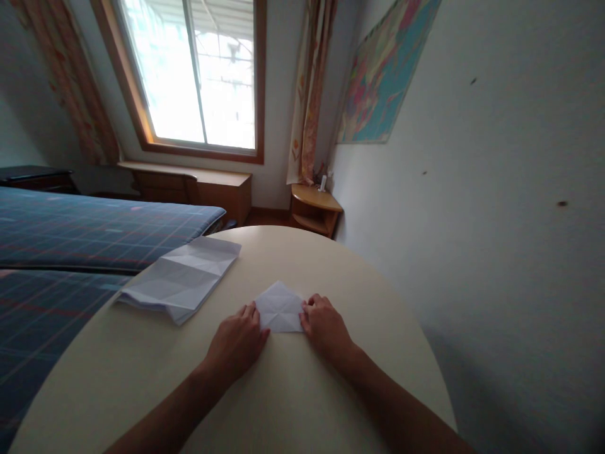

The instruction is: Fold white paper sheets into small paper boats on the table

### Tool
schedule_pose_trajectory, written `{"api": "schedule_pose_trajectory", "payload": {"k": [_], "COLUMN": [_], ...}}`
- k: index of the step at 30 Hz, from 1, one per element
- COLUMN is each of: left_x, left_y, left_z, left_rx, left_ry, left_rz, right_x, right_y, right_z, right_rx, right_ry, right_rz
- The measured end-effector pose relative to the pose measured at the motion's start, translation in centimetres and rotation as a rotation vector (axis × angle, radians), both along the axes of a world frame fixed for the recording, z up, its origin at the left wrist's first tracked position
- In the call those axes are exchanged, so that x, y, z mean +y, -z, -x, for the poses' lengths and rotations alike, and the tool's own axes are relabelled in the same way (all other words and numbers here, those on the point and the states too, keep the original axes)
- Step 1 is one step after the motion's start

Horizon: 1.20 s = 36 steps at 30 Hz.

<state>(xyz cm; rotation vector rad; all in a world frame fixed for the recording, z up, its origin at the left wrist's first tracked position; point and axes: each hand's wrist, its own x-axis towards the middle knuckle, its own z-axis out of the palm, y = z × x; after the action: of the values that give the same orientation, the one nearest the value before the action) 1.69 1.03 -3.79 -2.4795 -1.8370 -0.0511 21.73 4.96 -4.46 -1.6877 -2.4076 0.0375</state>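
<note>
In the head view, the only one we have, we find the small folded paper [280, 308] flat on the near middle of the round table [293, 397], between the two hands. The left hand [239, 340] lies along its left edge, fingertips on the side and thumb by the lower corner; whether it pinches or merely presses, we cannot tell. The right hand [327, 325] seems to pinch the right corner between thumb and forefinger. We judge the paper very light, easily bent, a little stiffer where layers overlap, and quick to slide or tear if tugged. We would take it by the side corners, with light fingertips, leaving the creased middle uncovered. The tabletop is pale and looks smooth and firm, good for pressing creases, though offering little grip. To the left, well apart from the hands, a larger pile of creased white sheets [189, 271] reaches the table's edge. Beyond it we see a checked mattress [104, 227], a low desk [224, 176] under a bright window [227, 88], a wooden corner shelf [317, 198], and a colourful map [385, 75] on the right-hand wall [496, 284].
</note>
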Motion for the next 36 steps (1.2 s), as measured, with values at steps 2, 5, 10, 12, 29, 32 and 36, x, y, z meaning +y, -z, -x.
{"api": "schedule_pose_trajectory", "payload": {"k": [2,5,10,12,29,32,36], "left_x": [0.0,0.1,0.4,0.4,0.4,0.4,0.4], "left_y": [0.0,0.3,0.8,0.8,-0.2,-0.3,-0.2], "left_z": [0.0,-0.2,-0.3,-0.3,-0.2,0.1,0.2], "left_rx": [-0.009,-0.024,-0.019,-0.013,0.004,-0.021,-0.045], "left_ry": [-0.018,-0.042,-0.046,-0.045,-0.022,-0.001,0.0], "left_rz": [0.002,-0.009,-0.025,-0.023,0.021,0.024,0.024], "right_x": [-1.0,-2.2,-2.2,-1.5,-2.5,-1.9,-0.8], "right_y": [-0.1,0.2,1.5,1.8,0.3,0.7,1.2], "right_z": [0.6,1.5,2.0,1.6,2.1,1.5,0.7], "right_rx": [-0.032,-0.051,-0.02,0.003,-0.076,-0.051,-0.017], "right_ry": [0.022,0.048,-0.028,-0.075,0.027,-0.06,-0.176], "right_rz": [0.014,0.057,0.129,0.154,0.131,0.124,0.147]}}
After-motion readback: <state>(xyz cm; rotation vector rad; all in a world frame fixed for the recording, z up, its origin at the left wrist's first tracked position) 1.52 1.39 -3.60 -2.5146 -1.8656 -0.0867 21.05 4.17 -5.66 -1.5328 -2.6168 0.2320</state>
